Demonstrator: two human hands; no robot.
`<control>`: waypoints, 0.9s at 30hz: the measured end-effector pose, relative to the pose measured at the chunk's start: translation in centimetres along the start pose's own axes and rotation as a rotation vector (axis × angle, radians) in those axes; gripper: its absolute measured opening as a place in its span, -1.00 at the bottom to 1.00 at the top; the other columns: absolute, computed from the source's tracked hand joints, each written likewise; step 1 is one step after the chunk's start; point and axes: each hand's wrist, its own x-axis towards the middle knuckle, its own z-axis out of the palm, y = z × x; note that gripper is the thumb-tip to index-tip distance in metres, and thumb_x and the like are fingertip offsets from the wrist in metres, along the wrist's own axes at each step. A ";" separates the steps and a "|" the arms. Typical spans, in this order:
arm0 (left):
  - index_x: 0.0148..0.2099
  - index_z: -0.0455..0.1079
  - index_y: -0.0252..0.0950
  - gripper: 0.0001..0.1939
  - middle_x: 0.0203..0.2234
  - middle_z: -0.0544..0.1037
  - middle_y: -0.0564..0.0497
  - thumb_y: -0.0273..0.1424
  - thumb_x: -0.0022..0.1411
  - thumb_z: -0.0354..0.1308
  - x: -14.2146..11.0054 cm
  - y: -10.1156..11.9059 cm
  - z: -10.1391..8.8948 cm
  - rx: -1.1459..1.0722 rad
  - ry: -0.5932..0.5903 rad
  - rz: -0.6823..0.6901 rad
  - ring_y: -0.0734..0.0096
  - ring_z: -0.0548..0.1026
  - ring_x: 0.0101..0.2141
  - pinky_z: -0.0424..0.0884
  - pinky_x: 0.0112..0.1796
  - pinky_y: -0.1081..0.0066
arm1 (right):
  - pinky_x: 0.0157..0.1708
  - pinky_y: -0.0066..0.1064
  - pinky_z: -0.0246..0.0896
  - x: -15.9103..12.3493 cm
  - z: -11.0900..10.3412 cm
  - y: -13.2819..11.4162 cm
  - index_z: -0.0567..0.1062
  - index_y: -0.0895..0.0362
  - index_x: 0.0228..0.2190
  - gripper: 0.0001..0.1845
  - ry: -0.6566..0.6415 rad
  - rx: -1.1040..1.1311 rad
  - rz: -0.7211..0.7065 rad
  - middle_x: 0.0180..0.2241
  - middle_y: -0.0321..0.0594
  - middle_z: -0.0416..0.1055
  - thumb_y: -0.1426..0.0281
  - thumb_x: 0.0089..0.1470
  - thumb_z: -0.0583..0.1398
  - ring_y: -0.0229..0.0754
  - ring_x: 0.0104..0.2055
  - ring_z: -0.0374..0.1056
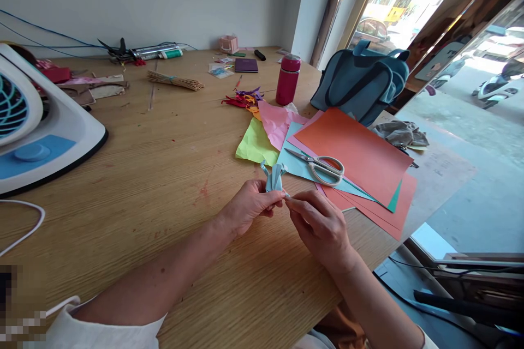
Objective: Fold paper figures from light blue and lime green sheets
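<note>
The folded light-blue paper piece [275, 178] is in your hands, above the near middle part of the wooden table [164, 147], with its narrow points directed toward the far side. Your left hand [249, 204] grasps it, thumb laid across its near edge. Your right hand [321, 226] is closed in a pinch on a small pale end at the piece's near right; whether that end is one with the folded body cannot be told. Just beyond the piece lies a yellow-green sheet [257, 143], with crumpled pink paper [275, 122] on its far right. To the right, scissors [327, 170] rest on the sheets, blades toward the left, beside a large orange sheet [352, 147]. Farther out you have a heap of coloured strips [245, 99], an upright red bottle [289, 82] and, to its right, a blue-grey bag [356, 84]. On the far left lies a tied bundle of thin sticks [174, 80]; a white and blue appliance [82, 136] stands at the left edge.
</note>
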 end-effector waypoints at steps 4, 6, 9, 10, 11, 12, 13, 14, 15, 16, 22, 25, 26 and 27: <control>-0.37 0.43 -0.35 -0.74 -0.57 0.41 0.10 -0.27 -0.02 0.34 0.0 -0.1 -0.3 -0.044 -0.073 -0.028 0.61 0.24 -0.56 0.21 -0.55 0.56 | -0.31 -0.29 0.32 -0.1 -0.1 0.0 0.45 0.11 -0.05 -0.60 -0.004 -0.013 -0.019 -0.26 -0.07 0.45 0.69 0.12 0.16 -0.13 -0.27 0.38; -0.39 0.41 -0.35 -0.71 -0.57 0.38 0.11 -0.22 0.00 0.34 0.0 -0.1 -0.4 -0.017 -0.094 -0.014 0.60 0.24 -0.55 0.22 -0.55 0.55 | -0.31 -0.29 0.33 -0.2 0.0 -0.1 0.45 0.11 -0.04 -0.59 -0.010 -0.012 -0.017 -0.26 -0.07 0.45 0.69 0.12 0.16 -0.13 -0.26 0.38; -0.42 0.38 -0.34 -0.67 -0.58 0.34 0.13 -0.18 0.02 0.34 0.0 -0.1 -0.3 0.044 -0.069 0.025 0.60 0.23 -0.55 0.21 -0.55 0.56 | -0.28 -0.30 0.33 -0.2 0.2 -0.2 0.46 0.08 -0.04 -0.59 -0.024 0.032 0.007 -0.24 -0.09 0.46 0.68 0.14 0.14 -0.14 -0.24 0.39; -0.42 0.37 -0.33 -0.67 -0.58 0.34 0.13 -0.18 0.03 0.34 0.0 -0.2 -0.2 0.063 -0.047 0.051 0.60 0.23 -0.55 0.21 -0.54 0.56 | -0.28 -0.31 0.33 -0.2 0.2 -0.2 0.46 0.06 -0.05 -0.60 -0.019 0.064 0.045 -0.23 -0.11 0.46 0.68 0.14 0.14 -0.15 -0.24 0.39; -0.42 0.37 -0.33 -0.68 -0.58 0.33 0.14 -0.18 0.04 0.33 0.0 -0.2 -0.1 0.083 -0.022 0.084 0.60 0.23 -0.55 0.21 -0.54 0.55 | -0.28 -0.33 0.33 -0.2 0.2 -0.2 0.47 0.06 -0.07 -0.62 0.000 0.099 0.101 -0.24 -0.13 0.45 0.66 0.15 0.13 -0.17 -0.24 0.39; -0.41 0.36 -0.33 -0.69 -0.58 0.33 0.14 -0.18 0.05 0.31 0.1 -0.2 -0.1 0.104 0.001 0.121 0.60 0.23 -0.55 0.22 -0.54 0.55 | -0.29 -0.35 0.33 -0.1 0.2 -0.2 0.48 0.05 -0.11 -0.66 0.033 0.134 0.172 -0.25 -0.16 0.45 0.64 0.16 0.14 -0.19 -0.26 0.38; -0.41 0.36 -0.32 -0.69 -0.58 0.32 0.14 -0.18 0.07 0.29 0.1 -0.2 0.0 0.127 0.020 0.158 0.60 0.23 -0.56 0.22 -0.53 0.55 | -0.30 -0.37 0.32 0.0 0.1 -0.2 0.49 0.06 -0.15 -0.72 0.069 0.168 0.253 -0.28 -0.18 0.45 0.61 0.17 0.14 -0.21 -0.28 0.37; -0.40 0.35 -0.32 -0.70 -0.58 0.32 0.15 -0.18 0.10 0.27 0.2 -0.2 0.0 0.152 0.035 0.193 0.60 0.23 -0.56 0.24 -0.53 0.55 | -0.32 -0.38 0.32 0.0 0.1 -0.1 0.49 0.06 -0.20 -0.79 0.095 0.205 0.332 -0.31 -0.20 0.44 0.57 0.18 0.15 -0.22 -0.30 0.36; -0.40 0.35 -0.32 -0.70 -0.58 0.31 0.14 -0.18 0.12 0.25 0.2 -0.3 0.0 0.177 0.041 0.224 0.59 0.23 -0.55 0.25 -0.52 0.54 | -0.32 -0.39 0.31 0.1 0.0 -0.1 0.50 0.07 -0.25 -0.85 0.103 0.248 0.405 -0.34 -0.22 0.43 0.52 0.20 0.16 -0.22 -0.32 0.35; -0.41 0.34 -0.32 -0.70 -0.57 0.31 0.14 -0.18 0.14 0.23 0.2 -0.3 0.0 0.199 0.039 0.249 0.59 0.24 -0.54 0.28 -0.52 0.54 | -0.33 -0.38 0.31 0.3 0.0 0.0 0.50 0.08 -0.29 -0.91 0.090 0.298 0.469 -0.36 -0.22 0.43 0.46 0.21 0.17 -0.22 -0.32 0.35; -0.32 0.39 -0.33 -0.73 -0.48 0.38 0.08 -0.20 0.20 0.19 0.0 -0.7 0.3 0.266 -0.011 0.314 0.53 0.31 -0.49 0.38 -0.50 0.52 | -0.49 -0.43 0.17 0.6 0.2 0.3 0.52 0.12 -0.39 -0.75 -0.051 0.565 0.742 -0.45 -0.26 0.40 0.18 0.12 0.27 -0.26 -0.44 0.25; -0.31 0.40 -0.34 -0.73 -0.46 0.40 0.06 -0.20 0.19 0.20 -0.1 -0.7 0.5 0.257 -0.005 0.303 0.52 0.33 -0.47 0.41 -0.50 0.53 | -0.55 -0.45 0.10 0.6 0.4 0.5 0.51 0.13 -0.43 -0.72 -0.037 0.645 0.803 -0.49 -0.27 0.39 0.16 0.06 0.30 -0.28 -0.48 0.21; -0.31 0.40 -0.34 -0.72 -0.45 0.40 0.06 -0.19 0.19 0.20 -0.2 -0.7 0.6 0.253 -0.004 0.299 0.51 0.34 -0.46 0.41 -0.49 0.53 | -0.55 -0.45 0.09 0.6 0.4 0.5 0.51 0.13 -0.44 -0.72 -0.032 0.656 0.808 -0.50 -0.27 0.38 0.15 0.05 0.31 -0.28 -0.49 0.20; -0.31 0.41 -0.34 -0.72 -0.45 0.41 0.05 -0.19 0.19 0.21 -0.2 -0.7 0.6 0.249 -0.002 0.297 0.51 0.35 -0.46 0.42 -0.49 0.53 | -0.56 -0.45 0.08 0.6 0.5 0.5 0.50 0.13 -0.45 -0.71 -0.031 0.661 0.811 -0.51 -0.28 0.38 0.15 0.04 0.31 -0.28 -0.49 0.19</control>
